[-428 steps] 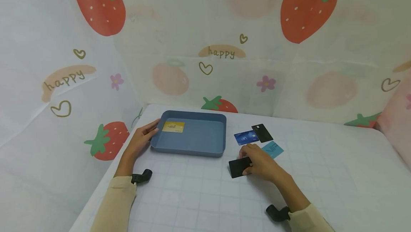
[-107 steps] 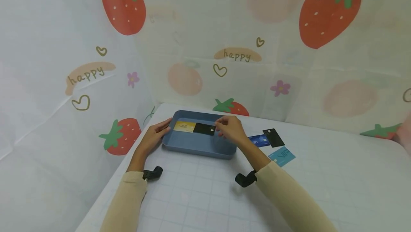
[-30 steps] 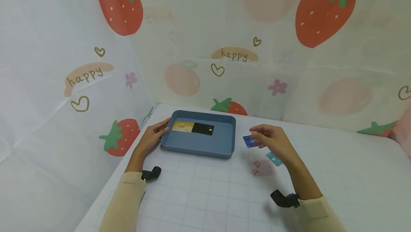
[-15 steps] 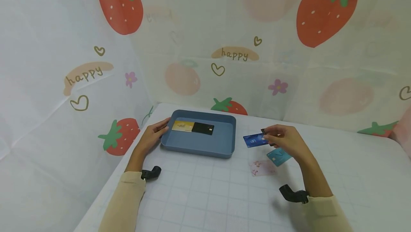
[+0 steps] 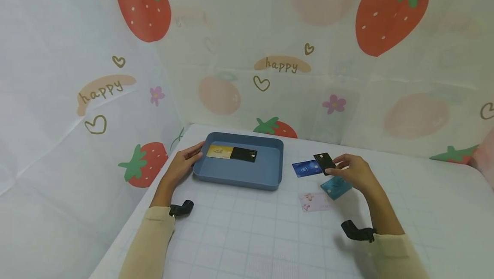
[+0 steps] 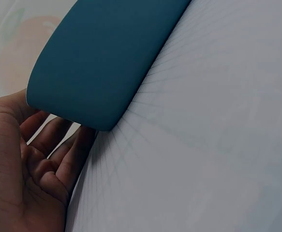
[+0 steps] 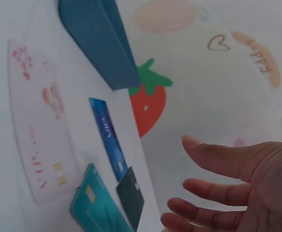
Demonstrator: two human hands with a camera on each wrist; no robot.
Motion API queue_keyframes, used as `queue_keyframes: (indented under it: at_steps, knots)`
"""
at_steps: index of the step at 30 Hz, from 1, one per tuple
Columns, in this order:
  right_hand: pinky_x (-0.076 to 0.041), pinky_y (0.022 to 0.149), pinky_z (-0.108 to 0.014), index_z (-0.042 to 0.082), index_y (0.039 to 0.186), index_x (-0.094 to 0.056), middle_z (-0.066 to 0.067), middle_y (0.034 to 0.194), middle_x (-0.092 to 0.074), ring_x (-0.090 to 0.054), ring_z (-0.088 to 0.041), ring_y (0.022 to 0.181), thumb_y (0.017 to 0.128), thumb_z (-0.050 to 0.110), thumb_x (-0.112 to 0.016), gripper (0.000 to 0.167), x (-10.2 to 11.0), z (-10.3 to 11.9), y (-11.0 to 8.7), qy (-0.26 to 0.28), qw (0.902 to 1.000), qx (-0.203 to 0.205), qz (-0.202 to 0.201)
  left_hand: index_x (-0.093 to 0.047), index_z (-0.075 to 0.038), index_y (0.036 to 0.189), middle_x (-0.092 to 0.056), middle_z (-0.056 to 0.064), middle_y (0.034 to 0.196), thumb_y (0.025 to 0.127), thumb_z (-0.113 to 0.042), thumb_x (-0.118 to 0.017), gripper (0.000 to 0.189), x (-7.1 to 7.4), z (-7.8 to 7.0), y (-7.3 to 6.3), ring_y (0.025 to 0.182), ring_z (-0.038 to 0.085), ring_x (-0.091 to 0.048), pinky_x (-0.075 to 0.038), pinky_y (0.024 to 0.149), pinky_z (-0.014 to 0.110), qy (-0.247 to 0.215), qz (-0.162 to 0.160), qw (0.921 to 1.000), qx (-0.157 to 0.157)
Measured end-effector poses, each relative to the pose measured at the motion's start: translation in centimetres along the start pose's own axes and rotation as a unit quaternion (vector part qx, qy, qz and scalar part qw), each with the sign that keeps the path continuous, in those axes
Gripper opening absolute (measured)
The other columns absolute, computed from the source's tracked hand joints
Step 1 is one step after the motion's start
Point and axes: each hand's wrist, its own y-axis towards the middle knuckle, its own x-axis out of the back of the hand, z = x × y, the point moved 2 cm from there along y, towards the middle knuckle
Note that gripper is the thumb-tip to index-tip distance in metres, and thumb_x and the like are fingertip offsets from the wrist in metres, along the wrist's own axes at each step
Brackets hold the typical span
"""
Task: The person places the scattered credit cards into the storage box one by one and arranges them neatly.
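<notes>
In the head view my left hand (image 5: 179, 168) holds the left end of a blue-grey tray (image 5: 239, 178), thumb at the rim and fingers along the outer wall. Inside the tray a gold card (image 5: 219, 151) and a black card (image 5: 244, 155) lie side by side. My right hand (image 5: 356, 172) is at a second black card (image 5: 324, 163) on the table, which overlaps a blue VIP card (image 5: 306, 168). In the right wrist view that hand's fingers are spread, with nothing between them. Below the black card lies a teal card (image 5: 335, 188), partly under the hand in the head view.
A pale pink card (image 5: 315, 202) with red flowers lies nearest me, beside the teal card. The white gridded tabletop (image 5: 262, 236) meets a strawberry-print cloth backdrop (image 5: 278, 94) behind and at the left.
The second black card entered the tray earlier. In the last second my right hand has drawn back rightward from over the blue card, uncovering the loose black card. The left hand stays put.
</notes>
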Motion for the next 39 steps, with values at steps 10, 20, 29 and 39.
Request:
queue_keyframes:
  at_steps: [10,20,29,39]
  knots:
    - [-0.053,0.081,-0.052,-0.012,0.131,-0.05,-0.034,0.118,-0.057,-0.057,-0.044,0.102,0.085,0.035,-0.082,0.073,-0.8,-1.6,0.2,-0.059,0.9973,-0.044,0.011,-0.044,-0.003,0.152,-0.043,0.016,0.156,0.106,-0.015,-0.056,0.05,0.1,0.1,0.0,0.146,0.03,-0.039,-0.036,0.116,0.048,0.006,0.0,1.0,0.001]
    - [-0.048,0.093,-0.061,-0.018,0.132,-0.045,-0.042,0.128,-0.049,-0.054,-0.048,0.109,0.081,0.039,-0.084,0.086,-1.3,-2.6,-0.2,-0.097,0.9929,-0.067,0.016,-0.045,-0.002,0.152,-0.044,0.015,0.155,0.105,-0.013,-0.057,0.05,0.0,0.1,0.1,0.146,0.028,-0.039,-0.036,0.116,0.045,-0.001,-0.004,1.0,0.0]
    - [-0.05,0.088,-0.059,-0.018,0.127,-0.049,-0.037,0.118,-0.05,-0.052,-0.045,0.102,0.075,0.045,-0.088,0.091,-1.9,-3.2,0.0,-0.119,0.9896,-0.078,0.017,-0.044,-0.002,0.152,-0.043,0.014,0.156,0.105,-0.013,-0.057,0.05,0.0,0.2,0.0,0.146,0.028,-0.038,-0.036,0.116,0.045,-0.006,-0.003,1.0,0.007]
    - [-0.05,0.085,-0.057,-0.017,0.124,-0.05,-0.033,0.113,-0.05,-0.05,-0.043,0.1,0.071,0.047,-0.091,0.092,-2.2,-3.4,0.1,-0.13,0.9882,-0.08,0.014,-0.044,-0.003,0.152,-0.043,0.014,0.156,0.105,-0.015,-0.057,0.05,0.0,0.1,0.0,0.146,0.028,-0.038,-0.036,0.116,0.045,-0.002,-0.004,0.9999,0.01]
